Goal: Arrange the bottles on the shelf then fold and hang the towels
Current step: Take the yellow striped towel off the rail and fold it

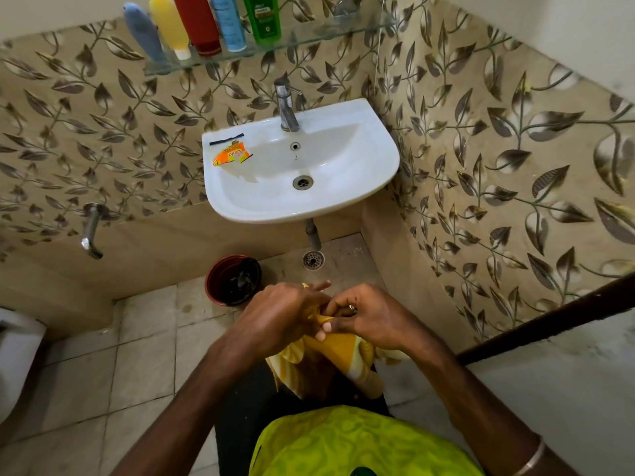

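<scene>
1. Both hands, left hand [285, 312] and right hand [369, 316], pinch the yellow towel [331, 355] at one bunched top edge, low in the frame's centre.
2. Most of it hangs loose below; if my pinch slips, I reckon it drops onto the floor tiles [144, 338].
3. Wrists meet, knuckles up, forearms angling in from the bottom edge.
4. Bottles [202, 25] already stand on the glass shelf [309, 36], upper left.

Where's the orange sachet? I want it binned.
In the head view, the orange sachet lies on the sink rim's left side, left of the tap.
</scene>
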Tool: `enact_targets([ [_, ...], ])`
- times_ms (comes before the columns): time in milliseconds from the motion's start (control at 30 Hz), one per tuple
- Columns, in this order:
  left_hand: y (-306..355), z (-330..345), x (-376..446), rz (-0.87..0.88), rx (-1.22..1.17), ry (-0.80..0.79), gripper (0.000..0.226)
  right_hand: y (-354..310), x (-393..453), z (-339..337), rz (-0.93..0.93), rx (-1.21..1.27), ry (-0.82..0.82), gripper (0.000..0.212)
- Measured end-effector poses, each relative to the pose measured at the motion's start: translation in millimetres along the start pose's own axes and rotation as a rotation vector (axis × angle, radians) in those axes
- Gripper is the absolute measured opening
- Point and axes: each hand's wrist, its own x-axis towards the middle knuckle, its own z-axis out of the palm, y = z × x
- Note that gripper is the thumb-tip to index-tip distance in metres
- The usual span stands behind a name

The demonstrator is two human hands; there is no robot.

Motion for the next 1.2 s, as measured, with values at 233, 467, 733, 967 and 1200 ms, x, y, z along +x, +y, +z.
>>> enact_targets([
  [233,-7,-1,3,0.047,-0.018,-0.017,0.032,7,-7,-6,0.003,0.031,-0.030,0.012],
  [467,1,-8,-3,0.132,0.005,0.089,0.038,16,-8,-17,0.046,0.044,-0.095,0.021],
  [733,-11,-18,-14,0.068,0.023,0.089,0.023,28,-9,-20,0.094,0.097,-0.038,0.024],
  [967,-21,-17,-14,-0.094,0.117,0.019,0.027,17,-3,-15,0.054,0.080,0.051,0.020],
  [1200,-6,-6,-10,0.010,-0.041,-0.031,0.061,1,-3,-8,-0.009,0.066,0.043,0.016],
])
